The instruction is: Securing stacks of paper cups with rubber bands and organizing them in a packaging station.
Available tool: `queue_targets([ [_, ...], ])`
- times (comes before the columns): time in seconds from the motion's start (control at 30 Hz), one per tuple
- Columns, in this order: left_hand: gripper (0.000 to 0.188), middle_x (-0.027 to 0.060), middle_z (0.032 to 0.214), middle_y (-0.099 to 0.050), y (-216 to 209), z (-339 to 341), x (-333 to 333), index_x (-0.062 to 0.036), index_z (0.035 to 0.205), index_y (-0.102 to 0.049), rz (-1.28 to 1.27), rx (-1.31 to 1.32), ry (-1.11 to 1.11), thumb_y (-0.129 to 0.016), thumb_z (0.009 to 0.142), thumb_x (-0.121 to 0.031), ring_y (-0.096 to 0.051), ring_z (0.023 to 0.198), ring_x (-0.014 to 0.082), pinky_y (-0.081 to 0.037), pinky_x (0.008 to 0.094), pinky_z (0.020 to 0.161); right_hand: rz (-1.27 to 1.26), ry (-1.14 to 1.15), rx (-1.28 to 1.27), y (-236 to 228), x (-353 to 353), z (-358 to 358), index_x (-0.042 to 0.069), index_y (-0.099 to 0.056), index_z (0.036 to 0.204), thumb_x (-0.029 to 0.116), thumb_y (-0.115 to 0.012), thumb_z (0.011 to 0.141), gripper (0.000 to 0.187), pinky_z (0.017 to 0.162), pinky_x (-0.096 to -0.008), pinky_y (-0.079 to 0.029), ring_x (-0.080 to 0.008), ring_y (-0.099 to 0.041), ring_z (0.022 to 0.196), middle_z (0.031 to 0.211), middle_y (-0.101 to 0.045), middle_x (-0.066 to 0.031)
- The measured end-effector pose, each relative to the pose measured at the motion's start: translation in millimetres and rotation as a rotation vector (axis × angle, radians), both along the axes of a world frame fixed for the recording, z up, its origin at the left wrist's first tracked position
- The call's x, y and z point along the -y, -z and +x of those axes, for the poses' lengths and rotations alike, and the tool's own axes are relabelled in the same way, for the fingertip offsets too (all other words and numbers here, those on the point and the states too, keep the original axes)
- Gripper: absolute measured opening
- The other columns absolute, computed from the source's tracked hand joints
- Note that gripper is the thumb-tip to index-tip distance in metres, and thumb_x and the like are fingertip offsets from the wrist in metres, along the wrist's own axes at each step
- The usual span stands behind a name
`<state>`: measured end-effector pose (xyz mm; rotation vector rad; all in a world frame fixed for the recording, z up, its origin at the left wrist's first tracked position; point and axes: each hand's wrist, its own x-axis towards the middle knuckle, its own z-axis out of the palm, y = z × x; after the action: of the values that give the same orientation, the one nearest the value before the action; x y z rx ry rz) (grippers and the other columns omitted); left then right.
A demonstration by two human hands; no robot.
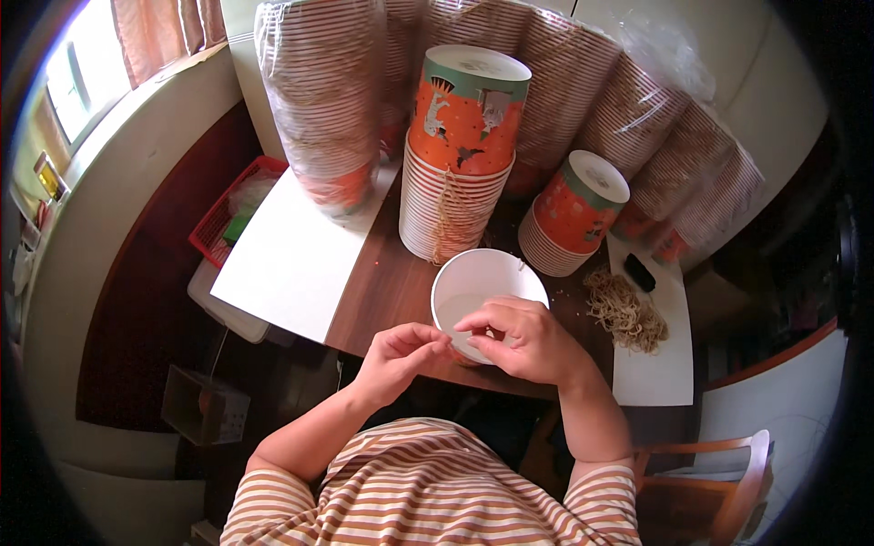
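Note:
My left hand (401,360) is at the near left rim of an open paper bucket (464,284), thumb and forefinger pinched together. Over the bucket's near right side is my right hand (528,338), its fingers curled toward the thumb. Whatever lies between the fingertips of either hand is too small to make out. White inside, the bucket stands at the table's near edge with its mouth toward me; a bit of orange outer wall shows below the hands. To the right lies a loose heap of tan string (626,311).
Behind the bucket rises a tall upside-down stack of orange printed buckets (469,114), tan strands hanging down it. A shorter stack (572,214) stands right of it. Plastic-wrapped stacks (319,100) line the back. A black object (639,272) lies beside the string; a wooden chair (728,491) is lower right.

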<state>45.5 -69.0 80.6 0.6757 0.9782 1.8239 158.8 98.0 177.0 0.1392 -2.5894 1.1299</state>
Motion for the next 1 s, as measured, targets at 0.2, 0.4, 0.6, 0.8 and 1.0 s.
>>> queue_targets([
  [0.2,0.014,0.0037,0.091,-0.065,-2,4,-9,0.0019,0.1,-0.061,-0.044,-0.122,0.003,-0.061,0.089,-0.007,-0.061,0.084,0.0088,-0.05,0.0215,0.076,-0.073,-0.087,0.032,6,0,-26,0.004,-0.065,0.088,0.003,-0.066,0.077,0.011,0.061,-0.029,-0.048,-0.0187,-0.061,0.07,0.079,-0.063,-0.0071],
  [0.4,0.009,0.0063,0.086,-0.064,6,-1,-6,0.0013,0.091,-0.058,0.0,-0.057,0.015,-0.061,0.088,-0.006,-0.063,0.079,0.0117,-0.053,0.0253,0.073,0.297,0.339,-0.328,17,0,-26,0.006,-0.061,0.081,0.003,-0.069,0.07,0.015,0.081,-0.0363,-0.044,-0.0279,-0.057,0.083,0.083,-0.06,-0.0067],
  [0.6,0.008,0.005,0.089,-0.063,6,-7,-5,0.0015,0.093,-0.056,0.04,-0.038,0.06,-0.059,0.09,-0.005,-0.062,0.083,0.0111,-0.052,0.0241,0.075,0.17,0.186,-0.141,28,-2,0,0.007,-0.062,0.079,0.005,-0.069,0.07,0.012,0.076,-0.0354,-0.043,-0.0253,-0.056,0.079,0.082,-0.06,-0.0059],
  [0.8,0.008,0.0058,0.088,-0.063,9,-9,-7,0.0013,0.093,-0.055,0.037,-0.048,0.05,-0.059,0.089,-0.005,-0.062,0.082,0.0112,-0.052,0.0244,0.074,0.099,0.142,-0.081,37,1,-1,0.006,-0.065,0.083,0.005,-0.069,0.07,0.013,0.076,-0.0338,-0.043,-0.0244,-0.057,0.078,0.082,-0.061,-0.0061],
  [1.0,0.008,0.0063,0.088,-0.064,14,-7,-6,0.0011,0.092,-0.055,0.091,-0.044,0.053,-0.06,0.089,-0.004,-0.063,0.082,0.0115,-0.053,0.0247,0.075,0.154,0.139,-0.062,47,8,-3,0.005,-0.061,0.076,0.006,-0.068,0.071,0.009,0.073,-0.0359,-0.044,-0.0254,-0.058,0.078,0.079,-0.061,-0.0065],
])
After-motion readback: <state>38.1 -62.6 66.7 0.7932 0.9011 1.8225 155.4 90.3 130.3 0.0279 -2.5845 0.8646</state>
